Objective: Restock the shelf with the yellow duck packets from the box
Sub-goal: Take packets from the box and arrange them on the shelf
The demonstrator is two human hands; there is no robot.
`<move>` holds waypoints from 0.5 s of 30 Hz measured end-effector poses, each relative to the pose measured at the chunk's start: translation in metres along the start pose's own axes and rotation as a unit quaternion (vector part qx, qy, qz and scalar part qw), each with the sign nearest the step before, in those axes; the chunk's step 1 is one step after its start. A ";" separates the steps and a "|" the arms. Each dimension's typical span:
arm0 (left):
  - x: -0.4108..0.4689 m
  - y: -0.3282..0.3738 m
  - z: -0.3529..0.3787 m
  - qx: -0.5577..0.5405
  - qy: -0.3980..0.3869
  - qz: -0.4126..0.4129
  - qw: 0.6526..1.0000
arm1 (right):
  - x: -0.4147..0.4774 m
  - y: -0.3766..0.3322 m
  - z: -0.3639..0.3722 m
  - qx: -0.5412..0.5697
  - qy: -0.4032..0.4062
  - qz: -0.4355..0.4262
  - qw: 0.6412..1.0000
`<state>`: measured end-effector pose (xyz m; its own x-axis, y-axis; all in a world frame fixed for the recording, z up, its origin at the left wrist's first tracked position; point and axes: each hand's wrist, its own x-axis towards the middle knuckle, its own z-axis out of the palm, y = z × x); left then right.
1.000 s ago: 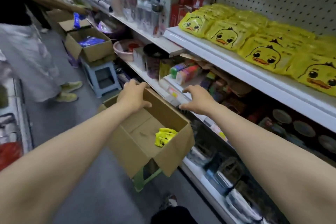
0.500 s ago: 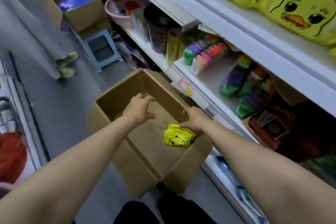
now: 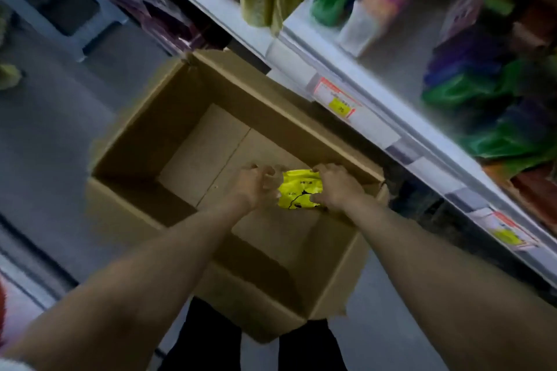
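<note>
1. Yellow duck packet (image 3: 298, 190) lies in the box (image 3: 144, 129), right side.
2. The right hand (image 3: 337, 187) pinches its right edge; the left hand (image 3: 256, 187) curls at the left edge, grip unclear.
3. Risk: with an edge-only pinch, the crinkly wrapper could slip out.

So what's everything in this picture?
Brown cardboard box: one, brown, open, beside the shelf.
Yellow duck packet: one visible, yellow, inside the box, between the hands.
White metal shelf: one, white, right of the box.
Red-and-yellow price labels: two, on the shelf's front edge.
Blurred coloured goods: several, green, purple, pink, on the shelf.
Pale plastic stool: one, grey-blue, top left.
Left hand: one, at the packet's left edge.
Right hand: one, pinches the packet.
</note>
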<state>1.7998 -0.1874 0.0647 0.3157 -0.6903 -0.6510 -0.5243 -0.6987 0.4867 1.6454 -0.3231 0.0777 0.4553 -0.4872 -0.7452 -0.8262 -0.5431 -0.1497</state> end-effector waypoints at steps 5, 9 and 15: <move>0.033 -0.030 0.012 -0.006 -0.062 0.010 0.998 | 0.033 -0.010 0.030 -0.015 -0.011 0.042 0.999; 0.052 -0.055 0.009 0.013 -0.093 0.010 0.995 | 0.053 -0.016 0.046 -0.075 0.002 0.073 0.995; 0.061 -0.081 0.001 0.023 -0.082 -0.014 0.996 | 0.070 -0.027 0.060 -0.051 -0.042 0.070 0.995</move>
<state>1.8606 -0.1723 -0.0154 0.1986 -0.6278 -0.7526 -0.5548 -0.7051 0.4417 1.6796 -0.3013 -0.0091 0.3058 -0.5061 -0.8065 -0.8395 -0.5429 0.0223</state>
